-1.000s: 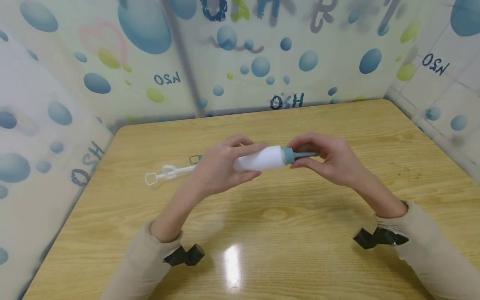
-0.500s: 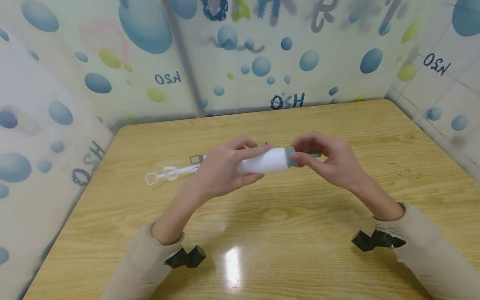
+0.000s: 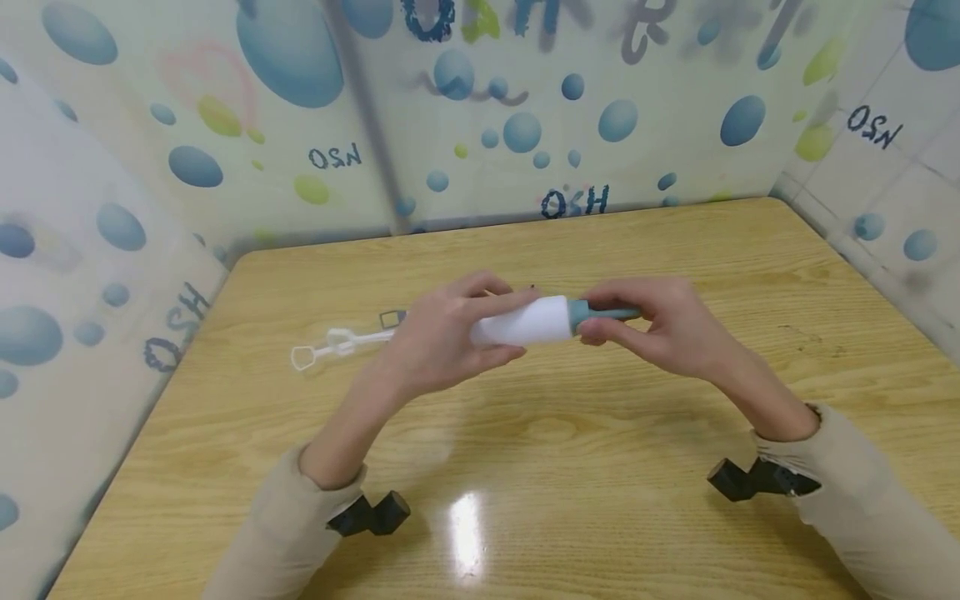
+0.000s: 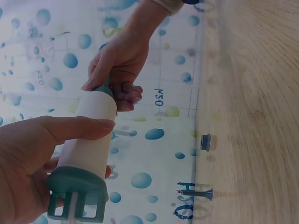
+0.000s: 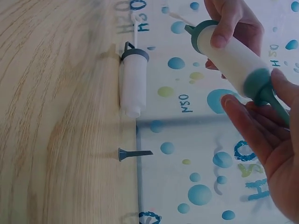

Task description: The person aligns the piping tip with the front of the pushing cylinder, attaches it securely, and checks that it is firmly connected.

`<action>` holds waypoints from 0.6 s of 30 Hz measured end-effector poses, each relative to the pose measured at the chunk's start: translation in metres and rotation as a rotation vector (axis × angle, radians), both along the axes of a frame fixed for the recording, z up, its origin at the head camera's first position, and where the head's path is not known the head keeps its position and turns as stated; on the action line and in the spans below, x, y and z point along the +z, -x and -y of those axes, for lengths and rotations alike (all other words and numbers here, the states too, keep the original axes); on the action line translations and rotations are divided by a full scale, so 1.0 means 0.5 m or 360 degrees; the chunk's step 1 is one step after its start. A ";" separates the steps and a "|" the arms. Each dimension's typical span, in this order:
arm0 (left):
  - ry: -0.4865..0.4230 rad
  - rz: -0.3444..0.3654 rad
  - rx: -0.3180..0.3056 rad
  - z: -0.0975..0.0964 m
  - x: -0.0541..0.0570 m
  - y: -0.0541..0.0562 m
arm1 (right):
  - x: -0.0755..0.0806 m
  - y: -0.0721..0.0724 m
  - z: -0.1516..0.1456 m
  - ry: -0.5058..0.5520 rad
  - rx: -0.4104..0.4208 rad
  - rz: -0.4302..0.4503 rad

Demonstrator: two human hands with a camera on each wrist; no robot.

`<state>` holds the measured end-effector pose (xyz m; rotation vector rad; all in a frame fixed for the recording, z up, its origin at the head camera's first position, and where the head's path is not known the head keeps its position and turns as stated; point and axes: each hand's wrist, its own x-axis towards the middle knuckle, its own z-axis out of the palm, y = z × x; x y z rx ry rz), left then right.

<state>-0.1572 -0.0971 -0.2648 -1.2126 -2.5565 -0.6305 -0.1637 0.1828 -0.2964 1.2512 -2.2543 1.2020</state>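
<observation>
My left hand (image 3: 442, 342) grips the white barrel of an icing syringe (image 3: 528, 323), held roughly level above the table. At the barrel's right end is a teal nozzle cap (image 3: 578, 317) with a long thin teal nozzle (image 3: 621, 314). The right hand (image 3: 667, 325) holds this cap between thumb and fingers. The left wrist view shows a teal end cap (image 4: 77, 179) with finger loops at the barrel's other end, a plunger rod running out of it. In the right wrist view, the right thumb touches the cap while the other fingers lie beneath it.
A second syringe (image 5: 134, 84) with a dark grey cap lies on the wooden table (image 3: 540, 467), partly hidden behind the left hand in the head view. Beside it are a dark nozzle (image 5: 135, 153) and a small dark ring (image 4: 205, 142). Bubble-patterned walls border the table.
The right thumb went up over the nozzle cap, then back down to its lower edge, uncovering the nozzle again. The left hand and barrel shifted only slightly.
</observation>
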 end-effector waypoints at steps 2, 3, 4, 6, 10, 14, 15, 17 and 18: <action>0.0010 -0.0008 -0.0016 -0.001 -0.001 -0.001 | -0.002 -0.001 0.000 -0.0033 -0.0065 0.0021; 0.0015 -0.0016 -0.0021 -0.001 -0.001 -0.001 | -0.003 -0.002 0.000 -0.0032 -0.0087 0.0033; 0.0018 -0.0022 -0.0021 -0.002 -0.001 -0.001 | -0.003 -0.003 0.001 -0.0025 -0.0112 0.0041; 0.0024 -0.0030 -0.0013 -0.002 -0.001 -0.002 | -0.003 -0.004 0.004 0.0014 -0.0150 0.0026; 0.0017 0.0001 0.0009 -0.002 0.000 -0.002 | -0.001 -0.004 0.009 0.0130 -0.0068 -0.0035; 0.0009 0.0031 0.0040 0.000 0.003 -0.003 | 0.003 0.000 0.008 0.0119 0.0071 -0.0050; 0.0011 0.0032 0.0044 0.000 0.003 -0.003 | 0.003 0.000 0.007 0.0101 0.0084 -0.0039; 0.0016 0.0025 0.0047 0.001 0.004 -0.003 | 0.003 0.000 0.005 0.0052 0.0053 -0.0027; 0.0019 0.0027 0.0045 0.001 0.004 -0.003 | 0.002 -0.001 0.003 0.0028 0.0022 -0.0034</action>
